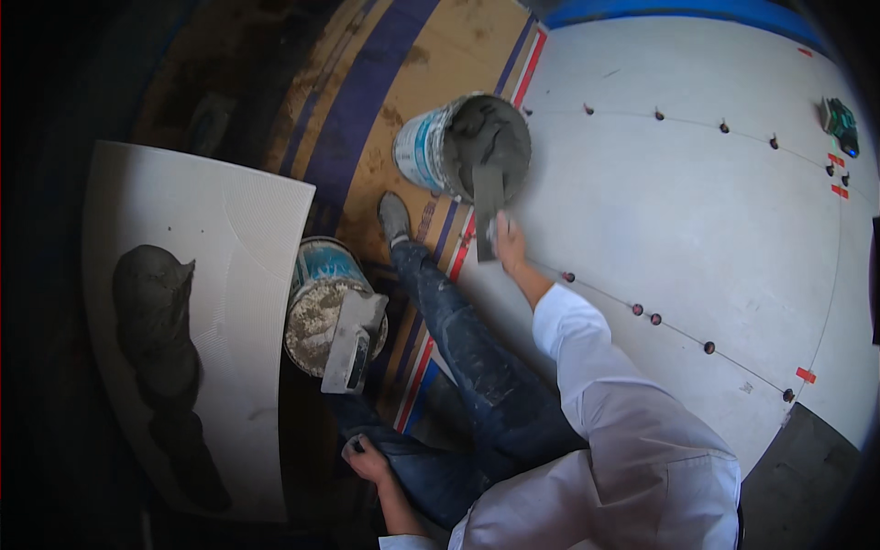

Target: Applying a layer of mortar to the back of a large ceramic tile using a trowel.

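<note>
My right hand (510, 240) grips a long steel trowel (488, 197), its blade reaching into a bucket of grey mortar (481, 137). My left hand (368, 461) is low by my leg, fingers curled; what they hold, if anything, is unclear. Just above it, a flat trowel (348, 344) rests across a second bucket (307, 321) with a crusted top. At the left, a pale tile (238, 385) with fine ridges lies back side up, a long dark mound of mortar (156, 321) spread along it.
Large white tiles (697, 211) cover the right side, with small round levelling pieces along their joints. A green device (839, 128) sits at the upper right. Printed protective board (380, 110) lies under the buckets and my leg. A grey patch (793, 467) shows at the lower right.
</note>
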`<action>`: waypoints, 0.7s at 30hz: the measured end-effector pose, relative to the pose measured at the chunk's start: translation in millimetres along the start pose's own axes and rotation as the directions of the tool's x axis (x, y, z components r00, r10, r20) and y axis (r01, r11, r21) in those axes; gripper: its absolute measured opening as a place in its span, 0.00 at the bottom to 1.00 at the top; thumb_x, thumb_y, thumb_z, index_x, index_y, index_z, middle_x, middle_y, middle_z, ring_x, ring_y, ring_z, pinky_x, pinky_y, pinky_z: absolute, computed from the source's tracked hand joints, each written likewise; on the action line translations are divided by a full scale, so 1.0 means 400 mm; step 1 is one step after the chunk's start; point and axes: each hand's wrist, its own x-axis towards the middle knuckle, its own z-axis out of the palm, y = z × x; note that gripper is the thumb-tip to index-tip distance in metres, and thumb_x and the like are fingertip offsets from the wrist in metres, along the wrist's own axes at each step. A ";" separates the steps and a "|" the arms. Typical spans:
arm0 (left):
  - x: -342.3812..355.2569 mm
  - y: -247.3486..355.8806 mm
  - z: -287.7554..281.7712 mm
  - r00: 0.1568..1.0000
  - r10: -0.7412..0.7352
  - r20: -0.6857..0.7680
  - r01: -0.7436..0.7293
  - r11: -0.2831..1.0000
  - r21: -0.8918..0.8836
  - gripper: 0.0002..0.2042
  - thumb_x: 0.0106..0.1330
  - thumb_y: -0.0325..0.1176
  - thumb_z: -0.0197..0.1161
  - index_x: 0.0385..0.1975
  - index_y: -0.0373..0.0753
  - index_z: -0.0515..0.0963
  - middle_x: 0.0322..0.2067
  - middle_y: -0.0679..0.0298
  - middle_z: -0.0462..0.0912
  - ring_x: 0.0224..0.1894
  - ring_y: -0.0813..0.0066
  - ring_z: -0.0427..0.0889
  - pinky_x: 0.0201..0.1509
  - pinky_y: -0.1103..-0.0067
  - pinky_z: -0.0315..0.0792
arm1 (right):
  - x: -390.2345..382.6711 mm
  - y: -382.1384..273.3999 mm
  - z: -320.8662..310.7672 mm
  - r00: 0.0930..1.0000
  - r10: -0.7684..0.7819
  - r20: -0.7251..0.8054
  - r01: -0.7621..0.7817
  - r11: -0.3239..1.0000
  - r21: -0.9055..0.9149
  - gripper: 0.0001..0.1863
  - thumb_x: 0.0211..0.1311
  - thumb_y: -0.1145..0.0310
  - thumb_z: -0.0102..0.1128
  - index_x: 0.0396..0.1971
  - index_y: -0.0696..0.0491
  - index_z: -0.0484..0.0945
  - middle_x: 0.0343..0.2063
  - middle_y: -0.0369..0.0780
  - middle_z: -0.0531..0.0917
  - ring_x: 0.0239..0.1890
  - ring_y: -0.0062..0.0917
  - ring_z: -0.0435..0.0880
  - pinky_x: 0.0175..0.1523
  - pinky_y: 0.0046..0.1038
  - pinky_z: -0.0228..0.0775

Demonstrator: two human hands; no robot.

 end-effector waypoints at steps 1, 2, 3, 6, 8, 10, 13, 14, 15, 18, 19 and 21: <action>-0.011 0.074 0.028 0.996 -0.003 0.091 0.006 0.999 -0.036 0.19 0.75 0.43 0.67 0.51 0.30 0.86 0.56 0.46 0.84 0.60 0.46 0.83 0.68 0.61 0.73 | -0.002 0.027 -0.139 0.998 0.001 -0.056 -0.007 0.995 -0.102 0.26 0.82 0.36 0.55 0.35 0.45 0.73 0.17 0.32 0.73 0.14 0.20 0.70 0.19 0.28 0.61; 0.008 0.023 -0.045 0.993 -0.057 0.100 0.054 0.998 0.031 0.19 0.76 0.42 0.67 0.52 0.29 0.86 0.55 0.46 0.85 0.59 0.46 0.84 0.68 0.62 0.74 | -0.138 0.038 -0.107 0.979 0.194 0.059 -0.192 0.981 -0.036 0.27 0.80 0.34 0.57 0.36 0.45 0.74 0.16 0.32 0.72 0.13 0.20 0.69 0.17 0.29 0.60; 0.024 -0.014 -0.095 0.997 -0.044 0.063 0.043 0.999 0.015 0.19 0.76 0.42 0.67 0.52 0.29 0.86 0.55 0.46 0.85 0.59 0.46 0.84 0.68 0.62 0.74 | -0.201 0.005 -0.143 0.928 0.346 0.139 -0.343 0.938 -0.042 0.29 0.78 0.33 0.57 0.32 0.46 0.76 0.16 0.33 0.74 0.13 0.21 0.70 0.16 0.29 0.58; 0.082 0.064 -0.102 0.968 0.239 0.080 -0.199 0.920 -0.338 0.18 0.77 0.39 0.67 0.53 0.28 0.86 0.50 0.45 0.90 0.54 0.51 0.88 0.64 0.64 0.78 | -0.325 -0.135 -0.391 0.993 0.107 0.050 -0.086 0.945 -0.314 0.36 0.73 0.29 0.61 0.33 0.54 0.85 0.18 0.39 0.81 0.17 0.27 0.80 0.20 0.37 0.68; 0.149 0.142 -0.146 0.848 0.529 0.020 -0.463 0.760 -0.456 0.17 0.77 0.39 0.66 0.55 0.32 0.87 0.50 0.49 0.92 0.51 0.53 0.89 0.64 0.66 0.80 | -0.468 -0.205 -0.504 0.990 -0.034 -0.140 -0.004 0.965 -0.262 0.42 0.70 0.25 0.61 0.38 0.58 0.87 0.19 0.41 0.82 0.20 0.33 0.83 0.26 0.39 0.75; 0.151 0.643 -0.257 0.676 0.730 -0.098 -0.639 0.515 -0.572 0.17 0.77 0.39 0.67 0.55 0.32 0.87 0.50 0.49 0.92 0.52 0.53 0.89 0.64 0.66 0.80 | -0.693 -0.305 -0.503 0.970 0.242 0.012 -0.226 0.922 -0.313 0.45 0.70 0.22 0.55 0.56 0.55 0.81 0.22 0.43 0.83 0.21 0.32 0.85 0.22 0.37 0.73; 0.021 1.046 -0.502 0.381 0.901 -0.208 -0.782 0.193 -0.593 0.17 0.77 0.40 0.67 0.55 0.32 0.87 0.50 0.49 0.91 0.52 0.53 0.89 0.64 0.65 0.80 | -0.982 -0.367 -0.505 0.991 0.112 0.068 -0.092 0.965 -0.244 0.41 0.69 0.21 0.55 0.33 0.51 0.83 0.15 0.36 0.79 0.13 0.25 0.77 0.20 0.33 0.68; -0.074 1.146 -0.576 0.288 0.929 -0.233 -0.798 0.098 -0.594 0.18 0.76 0.40 0.67 0.55 0.32 0.87 0.51 0.49 0.91 0.52 0.53 0.89 0.64 0.65 0.80 | -1.049 -0.365 -0.552 0.997 0.051 0.064 -0.039 0.986 -0.165 0.44 0.68 0.20 0.55 0.24 0.53 0.80 0.13 0.37 0.78 0.14 0.27 0.79 0.21 0.34 0.71; -0.204 1.239 -0.653 0.186 0.950 -0.251 -0.798 -0.002 -0.602 0.18 0.76 0.40 0.67 0.55 0.32 0.87 0.51 0.49 0.91 0.52 0.53 0.89 0.64 0.65 0.80 | -1.071 -0.301 -0.605 0.997 0.052 -0.055 -0.060 0.988 -0.142 0.42 0.69 0.22 0.57 0.24 0.53 0.81 0.14 0.37 0.79 0.14 0.27 0.79 0.23 0.34 0.73; -0.390 1.322 -0.877 0.058 0.950 -0.306 -0.821 -0.129 -0.557 0.18 0.76 0.41 0.67 0.54 0.32 0.87 0.51 0.49 0.91 0.53 0.53 0.89 0.64 0.64 0.80 | -1.231 -0.334 -0.638 0.994 -0.098 -0.052 0.100 0.995 0.025 0.40 0.69 0.25 0.60 0.24 0.53 0.82 0.14 0.37 0.81 0.15 0.26 0.81 0.25 0.34 0.75; -0.441 1.339 -0.921 0.028 0.949 -0.315 -0.825 -0.156 -0.543 0.19 0.76 0.41 0.68 0.54 0.32 0.87 0.52 0.49 0.91 0.53 0.53 0.89 0.64 0.64 0.80 | -1.262 -0.334 -0.652 0.986 -0.162 -0.042 0.164 0.985 0.059 0.39 0.70 0.26 0.61 0.24 0.53 0.82 0.14 0.36 0.81 0.15 0.26 0.82 0.25 0.34 0.75; -0.525 1.345 -0.994 -0.012 0.949 -0.314 -0.838 -0.181 -0.515 0.19 0.75 0.41 0.68 0.54 0.32 0.87 0.52 0.49 0.91 0.53 0.53 0.89 0.64 0.63 0.80 | -1.308 -0.319 -0.691 0.993 -0.116 -0.037 0.119 0.989 0.085 0.39 0.69 0.26 0.62 0.22 0.52 0.81 0.15 0.36 0.82 0.15 0.26 0.82 0.24 0.34 0.74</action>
